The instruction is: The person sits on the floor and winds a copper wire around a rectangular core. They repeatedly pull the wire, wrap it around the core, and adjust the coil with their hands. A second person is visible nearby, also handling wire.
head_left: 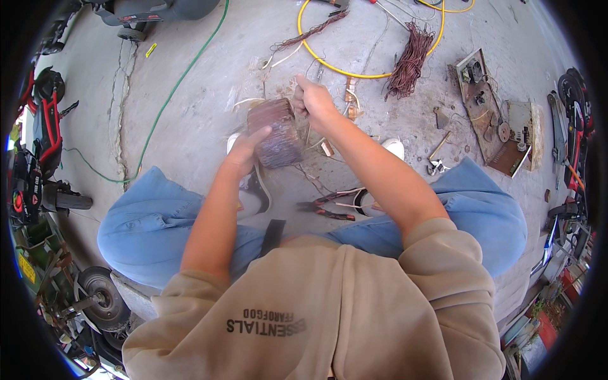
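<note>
A thick block of reddish-brown wound wire, a wire coil (278, 140), is held above the concrete between my shoes. My left hand (248, 149) grips its left side, with the thumb lying across the front. Just beyond the coil's upper right corner, my right hand (315, 101) is closed in a pinch; motion blur hides what its fingers hold. Pliers with red and black handles (332, 214) rest on the ground between my feet. Loose thin wires trail below the coil.
A bundle of reddish-brown wire (413, 58) lies ahead, beside a looped yellow hose (345, 74). To the right are a rusty metal panel with parts (484, 120) and an adjustable wrench (437, 167). A green cord (174, 104) runs along the left; wheeled machines (54, 126) stand beyond.
</note>
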`<action>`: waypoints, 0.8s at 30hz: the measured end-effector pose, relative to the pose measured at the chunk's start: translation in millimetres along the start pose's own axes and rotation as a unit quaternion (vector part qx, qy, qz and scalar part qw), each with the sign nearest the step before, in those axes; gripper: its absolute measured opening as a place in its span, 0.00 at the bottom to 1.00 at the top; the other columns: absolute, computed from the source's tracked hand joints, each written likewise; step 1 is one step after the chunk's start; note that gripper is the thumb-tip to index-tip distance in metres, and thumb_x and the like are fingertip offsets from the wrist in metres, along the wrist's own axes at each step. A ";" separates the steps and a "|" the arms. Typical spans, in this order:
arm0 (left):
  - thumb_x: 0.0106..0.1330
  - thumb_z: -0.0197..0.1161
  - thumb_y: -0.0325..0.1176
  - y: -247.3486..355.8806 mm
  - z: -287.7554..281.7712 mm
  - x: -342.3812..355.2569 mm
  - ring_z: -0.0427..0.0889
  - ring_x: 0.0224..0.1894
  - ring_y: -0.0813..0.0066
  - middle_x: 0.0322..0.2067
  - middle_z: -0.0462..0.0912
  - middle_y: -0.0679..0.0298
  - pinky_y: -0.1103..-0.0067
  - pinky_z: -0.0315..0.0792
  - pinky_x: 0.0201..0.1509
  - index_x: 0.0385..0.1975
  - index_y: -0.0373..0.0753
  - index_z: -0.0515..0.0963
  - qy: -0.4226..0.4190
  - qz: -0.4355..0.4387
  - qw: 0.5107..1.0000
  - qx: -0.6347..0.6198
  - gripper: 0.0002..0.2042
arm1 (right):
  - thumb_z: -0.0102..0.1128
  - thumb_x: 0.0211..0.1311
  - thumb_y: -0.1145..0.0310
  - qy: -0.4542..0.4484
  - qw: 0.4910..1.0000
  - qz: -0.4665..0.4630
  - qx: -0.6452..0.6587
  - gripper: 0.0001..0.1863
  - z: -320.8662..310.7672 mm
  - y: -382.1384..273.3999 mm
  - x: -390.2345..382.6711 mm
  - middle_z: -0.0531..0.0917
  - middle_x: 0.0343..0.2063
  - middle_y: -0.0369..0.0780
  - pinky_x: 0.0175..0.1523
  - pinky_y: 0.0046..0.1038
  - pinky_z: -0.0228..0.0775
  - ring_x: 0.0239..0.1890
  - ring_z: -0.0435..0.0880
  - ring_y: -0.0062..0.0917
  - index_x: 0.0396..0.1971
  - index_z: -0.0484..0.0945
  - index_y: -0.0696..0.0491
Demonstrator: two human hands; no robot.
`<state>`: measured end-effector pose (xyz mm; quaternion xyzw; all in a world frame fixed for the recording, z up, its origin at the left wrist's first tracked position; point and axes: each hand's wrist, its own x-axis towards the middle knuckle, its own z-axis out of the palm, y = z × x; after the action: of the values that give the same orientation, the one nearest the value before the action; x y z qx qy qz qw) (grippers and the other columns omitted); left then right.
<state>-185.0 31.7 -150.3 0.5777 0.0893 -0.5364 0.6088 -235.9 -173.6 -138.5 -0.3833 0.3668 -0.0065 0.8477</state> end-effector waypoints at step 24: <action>0.64 0.62 0.31 -3.0 -71.2 4.9 0.84 0.29 0.70 0.30 0.85 0.57 0.74 0.80 0.32 0.36 0.29 0.82 0.148 0.029 0.964 0.219 0.10 | 0.41 0.74 0.51 0.012 0.998 -0.042 -0.044 0.27 -48.3 10.4 3.5 0.82 0.28 0.46 0.37 0.31 0.73 0.28 0.79 0.29 0.23 0.74 0.58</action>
<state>-148.9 86.7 -178.3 0.7722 0.0419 -0.4333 0.4628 -266.4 -198.5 -168.6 -0.4354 0.3606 -0.0311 0.8243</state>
